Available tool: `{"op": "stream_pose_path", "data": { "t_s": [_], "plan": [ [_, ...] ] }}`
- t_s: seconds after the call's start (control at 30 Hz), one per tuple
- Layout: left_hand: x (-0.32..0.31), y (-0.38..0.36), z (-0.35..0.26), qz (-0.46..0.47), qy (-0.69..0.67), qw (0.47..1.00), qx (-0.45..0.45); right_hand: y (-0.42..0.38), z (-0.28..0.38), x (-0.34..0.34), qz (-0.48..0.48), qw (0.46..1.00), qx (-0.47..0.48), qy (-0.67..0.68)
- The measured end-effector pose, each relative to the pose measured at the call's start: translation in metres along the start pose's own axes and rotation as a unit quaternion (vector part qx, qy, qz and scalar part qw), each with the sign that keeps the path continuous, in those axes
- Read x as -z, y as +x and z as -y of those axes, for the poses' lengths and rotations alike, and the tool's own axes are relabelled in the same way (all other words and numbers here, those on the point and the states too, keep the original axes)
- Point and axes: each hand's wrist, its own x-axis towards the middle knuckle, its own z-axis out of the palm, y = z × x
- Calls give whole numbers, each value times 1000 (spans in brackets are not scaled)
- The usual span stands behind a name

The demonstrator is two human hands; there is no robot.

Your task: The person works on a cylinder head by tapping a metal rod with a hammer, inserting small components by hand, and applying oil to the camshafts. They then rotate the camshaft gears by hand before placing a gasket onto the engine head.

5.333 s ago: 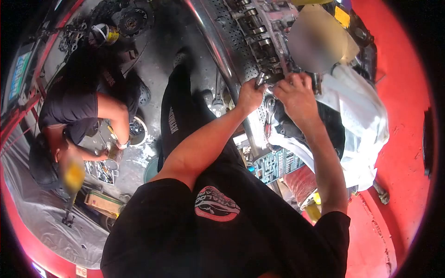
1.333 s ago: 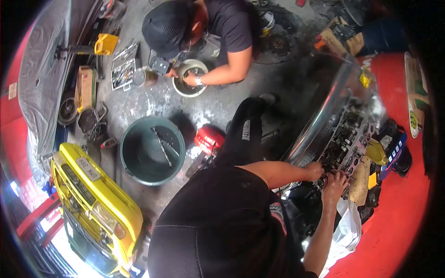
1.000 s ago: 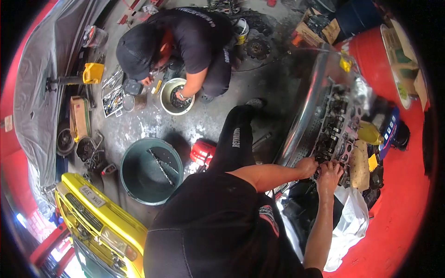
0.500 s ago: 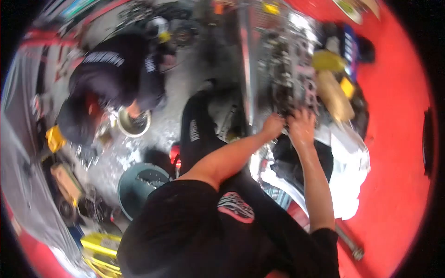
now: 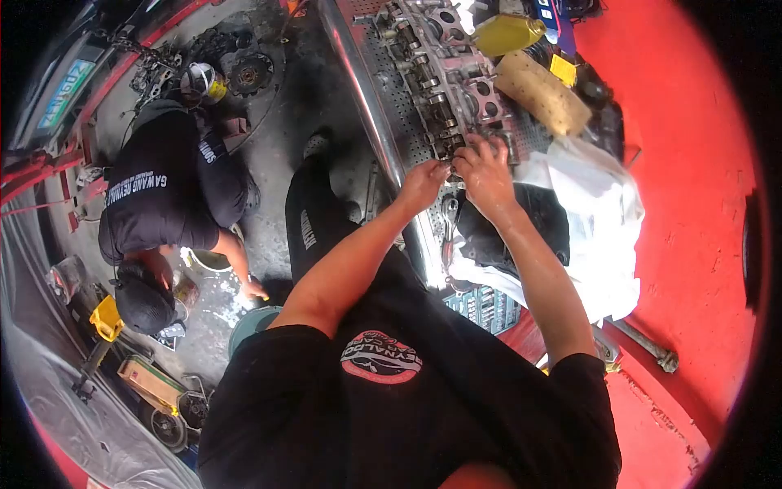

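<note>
An engine cylinder head (image 5: 429,77) with a row of camshaft lobes lies on a perforated metal bench top (image 5: 371,57). My left hand (image 5: 422,186) is closed at its near end, thumb and fingers pinched together; whatever is between them is too small to make out. Right beside it, my right hand (image 5: 486,175) curls its fingers over the same end of the head, thumb close to the left fingertips. What these fingers grip is hidden. A wrench (image 5: 449,220) lies on the bench just below my hands, close to a black cloth (image 5: 533,228).
White plastic sheeting (image 5: 607,244), a stained tan block (image 5: 542,94) and a yellow oil bottle (image 5: 509,35) sit to the right. A socket set (image 5: 485,308) is below. At left, a co-worker (image 5: 163,191) bends over a pail (image 5: 212,259); a teal bucket (image 5: 248,326) stands nearby.
My view has swung, so the bench and cylinder head appear farther left and higher. My hands stay at the head's near end. The co-worker's hand has come out of the pail.
</note>
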Motion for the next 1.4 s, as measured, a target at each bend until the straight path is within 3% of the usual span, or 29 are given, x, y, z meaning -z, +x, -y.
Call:
{"op": "stream_pose_path", "data": {
  "t_s": [0.07, 0.17, 0.3, 0.43, 0.53, 0.63, 0.77, 0.87, 1.1, 1.2, 1.27, 1.4],
  "plan": [
    [12, -8, 4, -59, 160, 980, -102, -1, 0, 2, 4, 1000, 0, 12],
    [20, -3, 10, -89, 297, 929, -201, 3, -1, 2, 22, 999, -4, 34],
    [-6, 25, 27, -9, 363, 914, -180, 4, -3, 4, 6, 998, -15, 62],
    [-7, 24, 33, -45, 376, 902, -207, 3, 1, 5, 2, 998, -37, 40],
    [3, 23, 31, -19, 407, 875, -263, -1, 7, 6, -9, 998, -56, 39],
    [2, 30, 39, -25, 372, 884, -282, -6, 12, 3, -36, 996, -72, 45],
    [-1, 32, 48, -10, 320, 917, -236, -3, 17, -6, -68, 989, -116, 58],
    [7, 10, 17, -129, 321, 902, -258, -1, 17, 1, -42, 989, -124, 64],
    [-2, 10, 13, -87, 289, 945, -128, 3, 20, 0, -35, 989, -135, 41],
    [-3, 15, 21, -83, 209, 972, -70, 3, 21, -1, -38, 990, -129, 42],
    [-5, 17, 21, -77, 80, 994, 8, 6, 21, 3, -30, 990, -130, 37],
    [-20, 16, 31, -99, -64, 990, 78, 5, 20, 3, -20, 992, -121, 18]
  ]
}}
